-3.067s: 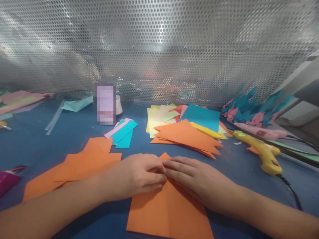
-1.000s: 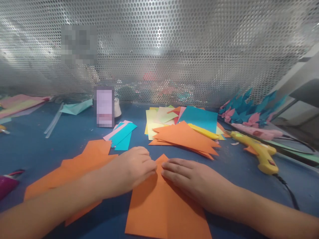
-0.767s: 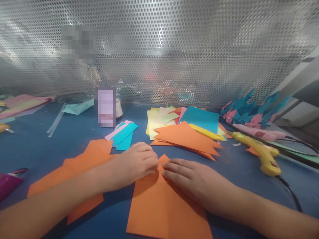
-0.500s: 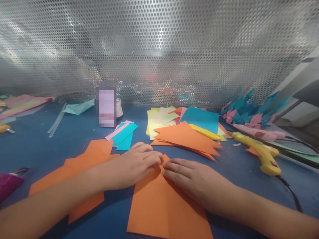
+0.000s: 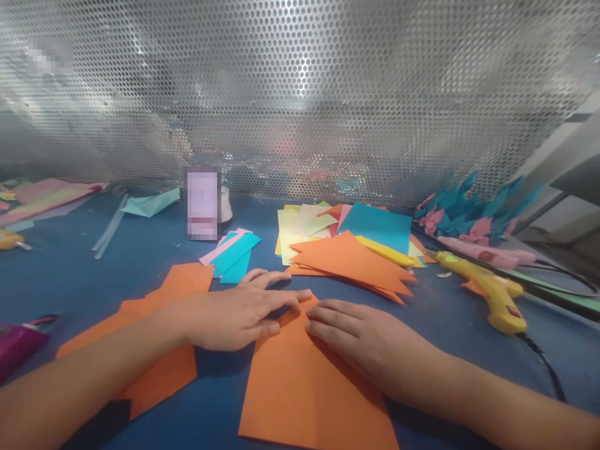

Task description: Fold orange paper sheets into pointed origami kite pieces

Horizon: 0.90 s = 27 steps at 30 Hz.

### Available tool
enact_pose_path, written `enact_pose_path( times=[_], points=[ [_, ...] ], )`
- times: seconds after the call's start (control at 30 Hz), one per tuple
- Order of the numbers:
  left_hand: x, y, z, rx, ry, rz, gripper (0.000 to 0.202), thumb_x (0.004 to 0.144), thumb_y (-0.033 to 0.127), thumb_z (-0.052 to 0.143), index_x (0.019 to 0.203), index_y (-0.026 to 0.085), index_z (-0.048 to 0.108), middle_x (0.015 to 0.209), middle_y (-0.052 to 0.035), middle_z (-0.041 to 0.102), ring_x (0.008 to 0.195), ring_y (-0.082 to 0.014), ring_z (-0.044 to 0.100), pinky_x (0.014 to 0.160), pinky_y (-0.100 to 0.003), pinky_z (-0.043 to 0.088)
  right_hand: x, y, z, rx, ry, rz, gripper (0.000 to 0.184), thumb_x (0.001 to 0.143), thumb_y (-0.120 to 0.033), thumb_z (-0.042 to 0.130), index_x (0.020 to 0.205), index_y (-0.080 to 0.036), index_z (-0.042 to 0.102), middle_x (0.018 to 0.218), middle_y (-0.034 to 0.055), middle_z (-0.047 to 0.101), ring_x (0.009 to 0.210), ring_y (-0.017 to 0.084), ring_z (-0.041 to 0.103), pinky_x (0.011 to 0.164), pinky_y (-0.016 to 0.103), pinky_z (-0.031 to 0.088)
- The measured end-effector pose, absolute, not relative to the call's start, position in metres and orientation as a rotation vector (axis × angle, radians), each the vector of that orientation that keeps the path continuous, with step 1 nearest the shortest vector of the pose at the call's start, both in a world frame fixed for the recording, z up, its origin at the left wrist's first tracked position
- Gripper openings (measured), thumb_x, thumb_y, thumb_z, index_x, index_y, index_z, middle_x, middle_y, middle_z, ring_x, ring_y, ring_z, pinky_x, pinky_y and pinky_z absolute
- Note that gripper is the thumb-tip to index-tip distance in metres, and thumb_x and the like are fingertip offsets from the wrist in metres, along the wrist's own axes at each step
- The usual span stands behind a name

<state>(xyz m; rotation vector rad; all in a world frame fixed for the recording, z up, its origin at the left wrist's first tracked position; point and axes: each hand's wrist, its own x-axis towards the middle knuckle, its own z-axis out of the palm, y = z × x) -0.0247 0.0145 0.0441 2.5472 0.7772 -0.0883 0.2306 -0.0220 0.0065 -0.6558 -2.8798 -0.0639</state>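
An orange paper sheet [image 5: 309,387] with a pointed far end lies on the blue table [image 5: 84,275] in front of me. My left hand [image 5: 234,312] rests on its upper left part, fingers stretched out flat toward the tip. My right hand [image 5: 365,344] lies flat on the sheet's right side, fingers together and pointing left, almost touching the left fingertips. Neither hand holds anything. More orange sheets [image 5: 164,312] lie under my left forearm.
A stack of coloured papers topped by orange triangles [image 5: 347,250] sits behind the hands. Cyan and pink strips [image 5: 232,253] lie at centre left. A yellow glue gun [image 5: 492,290] with a cord is at right, paper flowers [image 5: 469,212] behind it. A perforated metal screen [image 5: 300,94] closes the back.
My left hand's fingers have uncurled from a pinch at the paper's tip and now lie spread flat. The right hand has stayed in place on the sheet.
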Motion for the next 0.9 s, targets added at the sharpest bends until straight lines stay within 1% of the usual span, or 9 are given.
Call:
enact_pose_path(
  times=[0.17, 0.43, 0.53, 0.6, 0.67, 0.77, 0.8, 0.83, 0.9],
  points=[
    [-0.030, 0.016, 0.052, 2.600, 0.684, -0.145, 0.059, 0.090, 0.013, 0.045, 0.141, 0.037, 0.028, 0.152, 0.0048, 0.027, 0.143, -0.0273, 0.005, 0.111, -0.058, 0.014, 0.232, -0.022, 0.005, -0.650, -2.894, -0.040, 0.045, 0.083, -0.008, 0.046, 0.128, -0.009, 0.052, 0.133, 0.0106, 0.055, 0.123, 0.021, 0.049, 0.110, 0.034, 0.034],
    [-0.038, 0.018, 0.054, 2.657, 0.618, -0.199, 0.068, 0.087, 0.007, 0.045, 0.143, 0.037, 0.023, 0.152, 0.0054, 0.026, 0.143, -0.0256, 0.004, 0.112, -0.057, 0.011, 0.233, -0.021, 0.004, -0.636, -2.876, -0.023, 0.046, 0.084, -0.006, 0.046, 0.129, -0.009, 0.051, 0.133, 0.0102, 0.054, 0.124, 0.021, 0.048, 0.110, 0.034, 0.034],
    [-0.036, 0.019, 0.058, 2.709, 0.602, -0.132, 0.058, 0.087, 0.009, 0.048, 0.137, 0.034, 0.037, 0.147, 0.0039, 0.037, 0.142, -0.0261, 0.015, 0.113, -0.054, 0.010, 0.232, -0.021, 0.006, -0.627, -2.863, 0.011, 0.044, 0.085, -0.005, 0.043, 0.128, -0.010, 0.052, 0.132, 0.0102, 0.055, 0.123, 0.020, 0.050, 0.109, 0.034, 0.035],
    [-0.032, 0.019, 0.058, 2.749, 0.598, -0.014, 0.037, 0.087, 0.013, 0.051, 0.120, 0.030, 0.055, 0.135, 0.0024, 0.053, 0.135, -0.0267, 0.031, 0.112, -0.050, 0.016, 0.231, -0.021, 0.007, -0.674, -2.829, 0.082, 0.039, 0.089, -0.009, 0.042, 0.125, -0.014, 0.054, 0.130, 0.0090, 0.057, 0.119, 0.020, 0.052, 0.106, 0.033, 0.039],
    [-0.026, 0.018, 0.054, 2.780, 0.586, 0.138, 0.015, 0.090, 0.018, 0.051, 0.095, 0.025, 0.063, 0.115, 0.0000, 0.064, 0.121, -0.0249, 0.045, 0.107, -0.045, 0.024, 0.231, -0.021, 0.008, -0.749, -2.756, 0.173, 0.033, 0.092, -0.020, 0.046, 0.124, -0.017, 0.054, 0.128, 0.0087, 0.058, 0.117, 0.019, 0.054, 0.100, 0.032, 0.044],
    [-0.017, 0.015, 0.040, 2.784, 0.599, 0.356, 0.013, 0.093, 0.020, 0.048, 0.088, 0.020, 0.060, 0.096, -0.0029, 0.064, 0.104, -0.0203, 0.053, 0.100, -0.040, 0.031, 0.232, -0.021, 0.007, -0.849, -2.626, 0.229, 0.054, 0.084, -0.043, 0.061, 0.128, -0.015, 0.048, 0.129, 0.0136, 0.056, 0.116, 0.023, 0.054, 0.095, 0.035, 0.047],
    [-0.014, 0.013, 0.036, 2.774, 0.630, 0.365, 0.013, 0.094, 0.020, 0.048, 0.088, 0.019, 0.060, 0.096, -0.0039, 0.062, 0.102, -0.0193, 0.053, 0.098, -0.038, 0.034, 0.233, -0.021, 0.007, -0.874, -2.587, 0.227, 0.062, 0.079, -0.048, 0.065, 0.128, -0.013, 0.047, 0.127, 0.0151, 0.056, 0.114, 0.024, 0.054, 0.094, 0.037, 0.047],
    [-0.012, 0.012, 0.032, 2.765, 0.642, 0.406, 0.013, 0.094, 0.019, 0.048, 0.087, 0.018, 0.059, 0.096, -0.0045, 0.060, 0.100, -0.0186, 0.053, 0.096, -0.036, 0.035, 0.233, -0.021, 0.007, -0.902, -2.553, 0.224, 0.065, 0.076, -0.050, 0.068, 0.126, -0.013, 0.048, 0.123, 0.0154, 0.059, 0.111, 0.025, 0.055, 0.092, 0.038, 0.048],
    [-0.010, 0.009, 0.026, 2.760, 0.671, 0.431, 0.013, 0.093, 0.018, 0.048, 0.087, 0.018, 0.059, 0.095, -0.0049, 0.057, 0.099, -0.0186, 0.052, 0.095, -0.036, 0.036, 0.234, -0.022, 0.008, -0.946, -2.502, 0.234, 0.054, 0.076, -0.046, 0.070, 0.117, -0.014, 0.054, 0.111, 0.0127, 0.064, 0.100, 0.024, 0.059, 0.085, 0.037, 0.050]
  ],
)
